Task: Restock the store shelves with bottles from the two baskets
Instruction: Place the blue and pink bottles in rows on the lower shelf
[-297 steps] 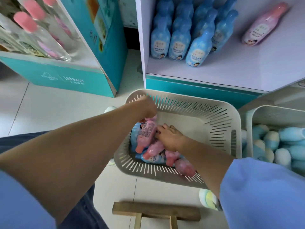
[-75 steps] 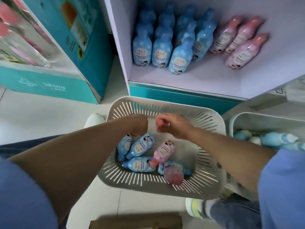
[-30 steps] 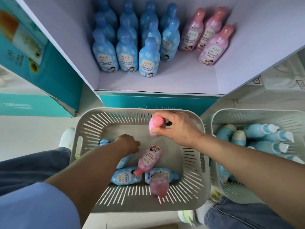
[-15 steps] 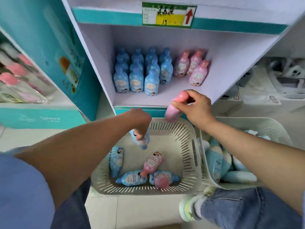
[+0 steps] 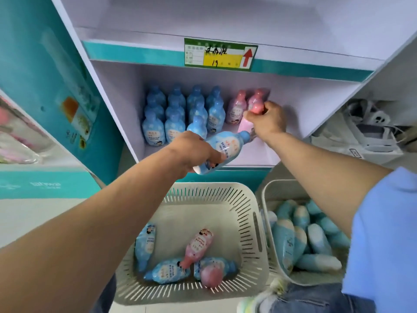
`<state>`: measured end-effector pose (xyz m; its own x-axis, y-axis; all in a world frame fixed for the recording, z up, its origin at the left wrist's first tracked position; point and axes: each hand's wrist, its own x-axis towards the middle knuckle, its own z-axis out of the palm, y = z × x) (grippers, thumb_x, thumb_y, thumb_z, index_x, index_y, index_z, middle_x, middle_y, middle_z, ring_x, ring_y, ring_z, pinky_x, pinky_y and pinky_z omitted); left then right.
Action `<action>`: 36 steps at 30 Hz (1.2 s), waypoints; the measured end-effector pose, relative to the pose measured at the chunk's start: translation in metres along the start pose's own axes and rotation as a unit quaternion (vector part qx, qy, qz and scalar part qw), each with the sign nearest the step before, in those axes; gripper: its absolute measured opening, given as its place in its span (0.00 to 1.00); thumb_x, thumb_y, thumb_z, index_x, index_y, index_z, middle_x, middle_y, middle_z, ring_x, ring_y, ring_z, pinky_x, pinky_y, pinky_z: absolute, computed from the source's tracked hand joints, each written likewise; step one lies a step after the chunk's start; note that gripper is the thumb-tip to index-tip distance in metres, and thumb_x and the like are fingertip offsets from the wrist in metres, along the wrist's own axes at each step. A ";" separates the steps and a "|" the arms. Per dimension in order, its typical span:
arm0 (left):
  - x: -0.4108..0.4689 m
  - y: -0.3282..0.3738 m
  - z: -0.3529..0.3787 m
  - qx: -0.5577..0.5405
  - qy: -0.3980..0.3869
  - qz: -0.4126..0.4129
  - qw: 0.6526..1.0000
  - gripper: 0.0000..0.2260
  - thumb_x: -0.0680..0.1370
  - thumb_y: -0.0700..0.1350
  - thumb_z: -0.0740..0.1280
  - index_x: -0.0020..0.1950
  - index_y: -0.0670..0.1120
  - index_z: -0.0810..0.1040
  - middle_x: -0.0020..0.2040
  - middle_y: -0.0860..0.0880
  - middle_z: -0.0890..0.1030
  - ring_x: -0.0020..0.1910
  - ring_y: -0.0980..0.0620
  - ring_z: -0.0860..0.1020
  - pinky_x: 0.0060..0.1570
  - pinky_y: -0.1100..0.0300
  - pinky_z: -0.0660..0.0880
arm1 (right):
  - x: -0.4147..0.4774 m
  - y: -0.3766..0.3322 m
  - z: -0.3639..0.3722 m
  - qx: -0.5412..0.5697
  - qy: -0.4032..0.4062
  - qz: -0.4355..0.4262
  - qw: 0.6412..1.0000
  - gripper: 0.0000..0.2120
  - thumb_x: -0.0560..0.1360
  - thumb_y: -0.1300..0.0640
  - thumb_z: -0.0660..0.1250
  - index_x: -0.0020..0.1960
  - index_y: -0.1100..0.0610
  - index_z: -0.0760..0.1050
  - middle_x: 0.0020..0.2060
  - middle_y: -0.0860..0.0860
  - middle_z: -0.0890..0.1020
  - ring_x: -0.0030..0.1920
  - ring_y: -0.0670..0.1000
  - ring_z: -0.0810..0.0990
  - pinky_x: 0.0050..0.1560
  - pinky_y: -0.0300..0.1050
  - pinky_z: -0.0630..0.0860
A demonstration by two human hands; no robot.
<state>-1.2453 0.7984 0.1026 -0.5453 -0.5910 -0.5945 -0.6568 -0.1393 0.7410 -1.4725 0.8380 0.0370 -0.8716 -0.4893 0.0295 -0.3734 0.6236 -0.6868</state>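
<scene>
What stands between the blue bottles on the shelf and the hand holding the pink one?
In the head view, a standing pink bottle sits between the blue bottles and the right hand, which grips the held pink bottle.

Price label (image 5: 220, 54), teal display stand (image 5: 33, 64)

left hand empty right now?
No, the left hand grips a blue bottle, held tilted in front of the shelf.

Pale tiled floor (image 5: 33, 218) lies beneath a teal display stand (image 5: 29, 64) at left, evenly lit.
</scene>
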 end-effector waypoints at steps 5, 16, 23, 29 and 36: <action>0.017 0.000 -0.013 -0.065 0.009 -0.016 0.998 0.19 0.69 0.40 0.76 0.56 0.42 0.75 0.48 0.45 0.82 0.46 0.46 0.82 0.51 0.49 0.80 | 0.042 0.008 0.033 -0.014 -0.006 0.044 0.999 0.18 0.67 0.49 0.74 0.52 0.56 0.79 0.51 0.53 0.83 0.51 0.55 0.81 0.55 0.44 0.76; 0.032 0.002 -0.024 -0.213 0.026 0.014 0.977 0.26 0.69 0.36 0.75 0.64 0.43 0.70 0.54 0.45 0.81 0.53 0.46 0.81 0.60 0.50 0.76 | 0.080 0.018 0.070 -0.206 -0.003 0.044 0.977 0.33 0.71 0.34 0.61 0.63 0.59 0.72 0.59 0.60 0.76 0.58 0.58 0.76 0.43 0.44 0.62; 0.034 0.003 -0.019 -0.273 0.014 0.017 0.962 0.22 0.71 0.35 0.72 0.63 0.42 0.70 0.52 0.44 0.81 0.53 0.44 0.80 0.63 0.49 0.74 | 0.071 0.006 0.059 -0.210 0.013 0.024 0.977 0.24 0.75 0.41 0.60 0.61 0.58 0.74 0.60 0.59 0.78 0.60 0.59 0.76 0.54 0.46 0.72; 0.029 0.004 -0.015 -0.294 -0.012 -0.007 0.956 0.21 0.72 0.34 0.71 0.63 0.41 0.70 0.48 0.45 0.80 0.48 0.47 0.80 0.58 0.53 0.77 | 0.024 -0.027 0.022 0.010 -0.037 -0.058 0.998 0.18 0.74 0.42 0.62 0.51 0.56 0.80 0.49 0.54 0.83 0.51 0.57 0.81 0.56 0.51 0.77; 0.013 0.006 -0.007 -0.285 -0.037 0.021 0.958 0.18 0.73 0.33 0.70 0.60 0.42 0.69 0.44 0.46 0.79 0.44 0.48 0.78 0.63 0.49 0.73 | -0.065 -0.072 -0.040 0.238 -0.287 -0.029 0.928 0.12 0.77 0.45 0.62 0.43 0.53 0.76 0.36 0.50 0.78 0.25 0.45 0.71 0.25 0.37 0.65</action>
<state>-1.2526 0.7846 0.1015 -0.6142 -0.5503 -0.5656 -0.2540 -0.5407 0.8019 -1.4018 0.8490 0.1136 -0.4911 -0.8425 -0.2213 -0.1129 0.3134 -0.9429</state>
